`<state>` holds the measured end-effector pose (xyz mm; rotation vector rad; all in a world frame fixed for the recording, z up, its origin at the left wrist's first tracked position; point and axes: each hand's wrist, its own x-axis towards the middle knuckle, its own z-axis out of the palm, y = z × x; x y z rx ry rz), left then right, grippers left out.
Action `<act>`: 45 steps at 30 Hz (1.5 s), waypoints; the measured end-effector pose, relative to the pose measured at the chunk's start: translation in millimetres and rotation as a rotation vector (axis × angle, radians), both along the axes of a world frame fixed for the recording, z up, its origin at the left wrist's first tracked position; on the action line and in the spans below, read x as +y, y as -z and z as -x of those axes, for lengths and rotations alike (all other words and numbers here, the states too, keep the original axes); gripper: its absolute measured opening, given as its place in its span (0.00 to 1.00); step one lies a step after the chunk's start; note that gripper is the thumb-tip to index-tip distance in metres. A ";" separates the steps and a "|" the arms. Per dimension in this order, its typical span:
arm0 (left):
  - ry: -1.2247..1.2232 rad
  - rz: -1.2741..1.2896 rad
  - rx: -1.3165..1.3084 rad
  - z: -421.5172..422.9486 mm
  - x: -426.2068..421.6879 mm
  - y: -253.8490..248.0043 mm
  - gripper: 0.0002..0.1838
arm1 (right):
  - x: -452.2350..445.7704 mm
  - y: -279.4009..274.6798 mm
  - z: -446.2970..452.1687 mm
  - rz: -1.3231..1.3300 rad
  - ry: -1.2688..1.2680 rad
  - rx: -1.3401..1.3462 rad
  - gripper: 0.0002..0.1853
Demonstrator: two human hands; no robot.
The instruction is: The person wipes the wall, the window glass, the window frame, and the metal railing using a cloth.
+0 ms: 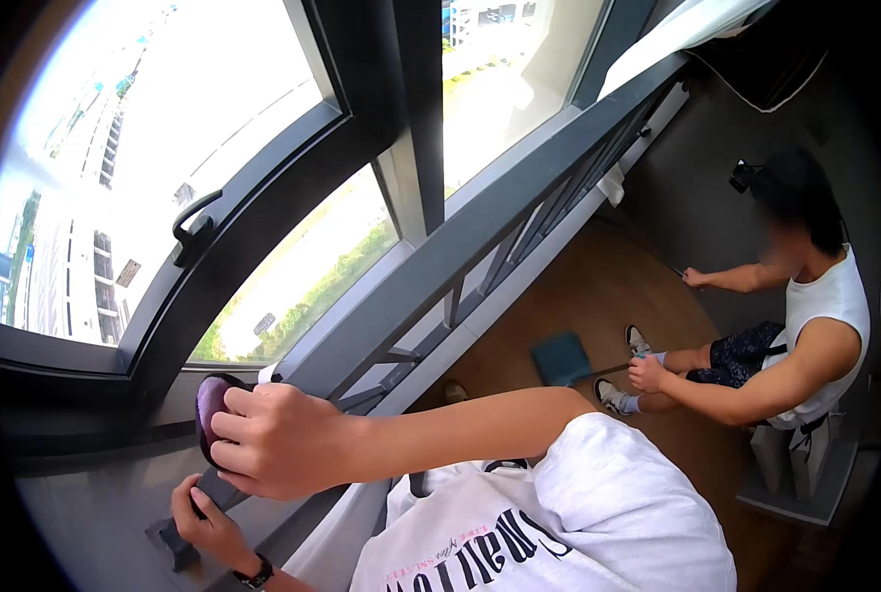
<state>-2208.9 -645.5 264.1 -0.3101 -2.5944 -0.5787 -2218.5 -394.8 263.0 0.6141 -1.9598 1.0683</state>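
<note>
My right hand is closed round a purple pad with a dark rim; its exact kind is unclear. The pad is upright beside the window frame, above the grey railing. Lower down, my left hand, with a black band on the wrist, has its fingers curled round the lower end of the railing. To the upper left of both hands stands a dark-framed window with a black handle.
On the right a person in a white sleeveless top sits on a low grey seat, a hand on a thin handle leading to a teal dustpan-like piece on the wooden floor. White curtain cloth hangs at the top.
</note>
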 end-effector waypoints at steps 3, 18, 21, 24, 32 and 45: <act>0.057 -0.001 0.058 -0.3 3.2 -5.7 0.09 | 4.6 -8.7 0.6 -0.076 -0.046 -0.065 0.12; -0.095 0.006 0.539 -66.4 -109.8 -16.9 0.13 | -75.7 -84.7 95.5 -0.185 -0.295 -0.470 0.14; -0.239 0.088 0.947 -75.7 -160.8 -2.9 0.13 | -142.6 -83.0 133.7 -0.260 -0.397 -0.413 0.10; -0.395 -0.009 1.040 -57.4 -172.1 -21.1 0.20 | -202.3 -74.2 165.0 -0.523 -0.401 -0.139 0.10; -0.363 -0.042 0.917 -46.4 -191.9 -22.5 0.27 | -279.7 -5.9 204.7 -0.840 -0.323 0.011 0.07; -0.419 -0.030 1.000 -36.3 -186.9 -30.6 0.18 | -308.4 -35.4 183.8 -0.753 -0.277 -0.335 0.08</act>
